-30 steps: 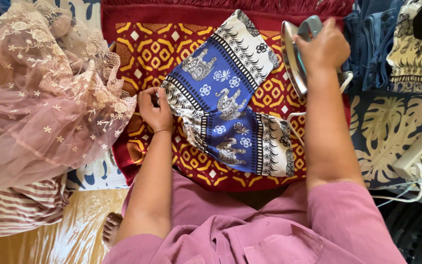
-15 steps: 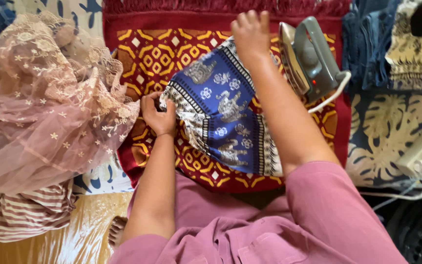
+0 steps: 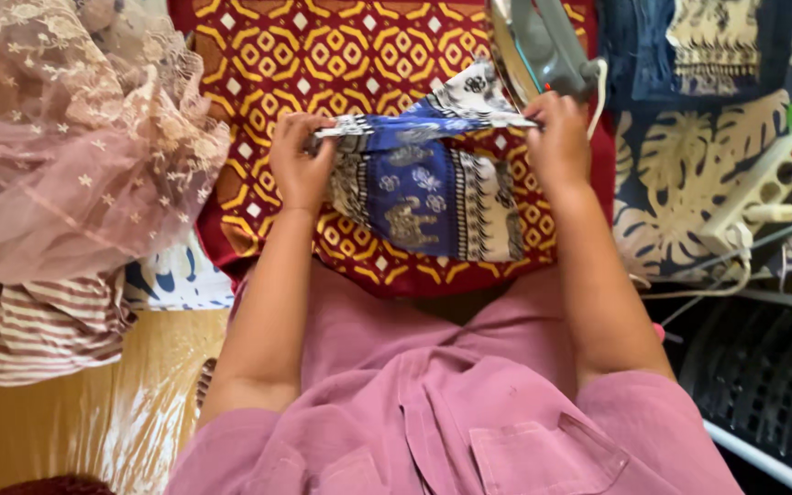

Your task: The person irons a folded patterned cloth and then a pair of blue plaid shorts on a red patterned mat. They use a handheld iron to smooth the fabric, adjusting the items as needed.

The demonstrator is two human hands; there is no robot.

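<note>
- Far left, a pink lace garment (image 3: 66,137) is heaped over a striped cloth (image 3: 38,325), well clear of both hands.
- Left hand (image 3: 302,165) is up off the red patterned mat (image 3: 323,55), fingers pinched tight on the left end of the blue elephant-print cloth (image 3: 423,188).
- That cloth hangs folded between the hands, above the mat.
- Right hand (image 3: 556,142) clamps the cloth's right end, wrist bent, forearm angled inward.
- Just behind it, the grey iron (image 3: 543,46) stands tilted; a white power strip (image 3: 758,192) lies further right.

A single head-worn camera looks steeply down from close above the person's lap onto the red patterned mat (image 3: 323,55), both forearms reaching forward into view
</note>
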